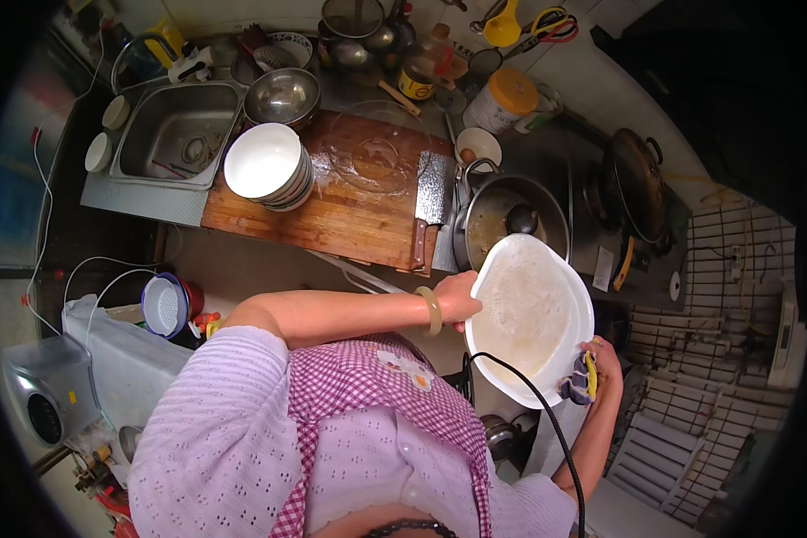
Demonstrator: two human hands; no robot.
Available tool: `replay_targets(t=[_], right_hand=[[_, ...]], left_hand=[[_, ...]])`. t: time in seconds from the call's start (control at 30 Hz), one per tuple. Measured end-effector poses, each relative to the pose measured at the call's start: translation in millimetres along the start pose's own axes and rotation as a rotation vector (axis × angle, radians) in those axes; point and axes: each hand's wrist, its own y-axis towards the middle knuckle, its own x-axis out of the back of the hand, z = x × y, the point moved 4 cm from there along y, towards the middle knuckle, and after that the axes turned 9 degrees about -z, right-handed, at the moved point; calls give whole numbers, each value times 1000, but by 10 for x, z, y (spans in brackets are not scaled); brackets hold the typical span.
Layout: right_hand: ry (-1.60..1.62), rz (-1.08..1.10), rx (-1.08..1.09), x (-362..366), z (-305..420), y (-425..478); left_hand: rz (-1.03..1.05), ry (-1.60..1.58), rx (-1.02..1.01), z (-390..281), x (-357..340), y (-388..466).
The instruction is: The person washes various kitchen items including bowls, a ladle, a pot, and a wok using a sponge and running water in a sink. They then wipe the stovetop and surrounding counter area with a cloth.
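Observation:
My left hand (458, 300), with a bangle at the wrist, grips the near left rim of a large white basin (585, 309). On the basin's right side, my right hand (602, 363) holds the rim together with a dark and yellow cloth (580, 380). Cloudy, frothy liquid (524, 309) fills the basin's lower part. Beyond it, partly covered by its edge, stands a steel pot (557, 191) with a dark ladle (521, 219) and some brownish liquid inside. The basin overlaps the pot's near rim in view; whether they touch I cannot tell.
On a wooden cutting board (262, 222) are stacked bowls (265, 161), a glass lid (376, 144) and a cleaver (432, 188). A sink (175, 134) lies left, a wok (639, 185) right. A black cable (558, 430) crosses before the basin.

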Motion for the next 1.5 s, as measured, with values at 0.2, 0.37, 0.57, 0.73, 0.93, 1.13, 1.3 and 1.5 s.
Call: replay_targets(t=[0.2, 0.37, 0.57, 0.73, 0.93, 1.13, 1.3, 1.5], right_hand=[[-43, -3, -2, 64, 82, 22], [-37, 13, -40, 80, 190, -33], [-58, 1, -51, 128, 184, -13], [-109, 40, -46, 112, 379, -99], [-157, 40, -54, 175, 472, -133], [-170, 62, -63, 334, 457, -16], [-172, 67, -69, 318, 626, -110], [-244, 93, -64, 302, 820, -102]], left_hand=[[10, -30, 2, 41, -47, 25], [34, -35, -11, 33, -74, 28], [75, -29, 6, 55, -102, 30], [42, -49, 52, 10, -82, -38], [52, -79, 74, 15, -120, -48], [130, -132, 34, 5, -176, -19], [121, -149, 81, -11, -151, -29], [163, -200, 94, 85, -145, 70]])
